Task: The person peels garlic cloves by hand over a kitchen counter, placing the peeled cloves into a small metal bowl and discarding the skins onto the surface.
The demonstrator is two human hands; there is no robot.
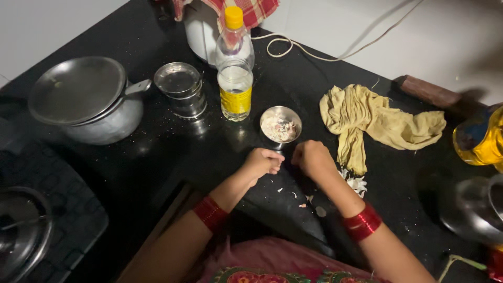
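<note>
My left hand (261, 161) and my right hand (310, 158) rest close together on the black countertop (173, 152), fingers curled in, just in front of a small steel bowl (281, 124) holding pale peels or bits. What the fingers pinch is too small to make out. Pale peel scraps (357, 183) lie to the right of my right hand, and a few small flakes (301, 196) lie between my forearms. Both wrists wear red bangles.
A clear plastic bottle with yellow cap (235, 68) stands behind the bowl. A lidded steel tin (180, 89) and a covered pot (86, 99) sit left. A crumpled yellow cloth (377, 120) lies right, with a steel pot (474, 207) and yellow container (482, 139) far right.
</note>
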